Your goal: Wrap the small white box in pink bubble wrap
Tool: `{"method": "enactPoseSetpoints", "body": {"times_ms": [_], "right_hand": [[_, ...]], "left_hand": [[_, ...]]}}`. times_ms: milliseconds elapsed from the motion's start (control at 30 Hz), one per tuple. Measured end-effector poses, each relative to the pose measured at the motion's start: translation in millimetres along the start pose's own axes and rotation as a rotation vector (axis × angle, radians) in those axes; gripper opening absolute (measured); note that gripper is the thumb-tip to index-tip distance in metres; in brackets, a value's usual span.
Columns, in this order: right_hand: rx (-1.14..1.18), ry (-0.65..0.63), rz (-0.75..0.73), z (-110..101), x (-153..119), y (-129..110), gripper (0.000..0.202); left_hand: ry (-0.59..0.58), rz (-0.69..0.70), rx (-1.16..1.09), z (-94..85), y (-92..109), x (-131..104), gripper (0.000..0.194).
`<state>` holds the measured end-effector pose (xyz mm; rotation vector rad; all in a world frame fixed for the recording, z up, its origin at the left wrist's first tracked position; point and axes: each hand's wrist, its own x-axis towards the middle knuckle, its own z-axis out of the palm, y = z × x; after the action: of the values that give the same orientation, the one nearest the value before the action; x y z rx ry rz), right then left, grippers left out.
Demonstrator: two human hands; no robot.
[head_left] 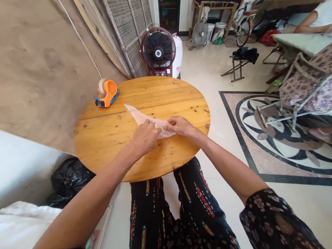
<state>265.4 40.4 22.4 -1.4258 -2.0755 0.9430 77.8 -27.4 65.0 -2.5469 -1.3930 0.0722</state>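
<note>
On the table [176,109], your left hand [147,136] grips the pink sheet [165,133] your right hand [181,125] pinches; the tape dispenser [108,99] sits at ten o'clock.

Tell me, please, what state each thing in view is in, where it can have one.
Pink sheet: flat-lying, partly covered by hands
Left hand: fingers curled, gripping sheet
Right hand: pinching sheet
Tape dispenser: loaded with tape
Dark red fan: upright; running or not, unclear
Black bag: crumpled
</note>
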Motion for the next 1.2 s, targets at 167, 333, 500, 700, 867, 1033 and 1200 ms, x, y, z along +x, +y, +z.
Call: {"method": "enactPoseSetpoints", "body": {"times_ms": [167,333,500,700,867,1033,1200], "right_hand": [[-0.13,0.076,-0.007,3.8,-4.6,-11.4,0.023],[-0.036,0.144,-0.024,9.3,-9.9,-12.2,0.022],[-0.005,0.19,-0.035,15.0,-7.9,-13.9,0.019],[0.04,0.235,-0.038,23.6,-4.2,-9.7,0.016],[0.177,0.223,-0.042,30.2,-8.1,-4.3,0.017],[0.23,0.179,-0.028,27.2,-13.1,-3.3,0.02],[0.29,0.153,-0.005,24.9,-13.1,-9.5,0.021]], "left_hand": [[0.059,0.031,0.028,4.7,-2.4,-6.6,0.034],[0.104,0.009,-0.056,8.3,-8.9,-11.2,0.044],[0.123,0.045,-0.089,9.1,-13.1,-11.2,0.027],[0.13,0.049,-0.081,10.3,-14.3,-10.7,0.026],[0.092,0.027,-0.094,5.5,-14.8,-7.4,0.04],[0.051,0.016,-0.099,-2.1,-14.9,0.3,0.043],[-0.013,-0.007,-0.134,-5.9,-17.4,6.4,0.06]]}}
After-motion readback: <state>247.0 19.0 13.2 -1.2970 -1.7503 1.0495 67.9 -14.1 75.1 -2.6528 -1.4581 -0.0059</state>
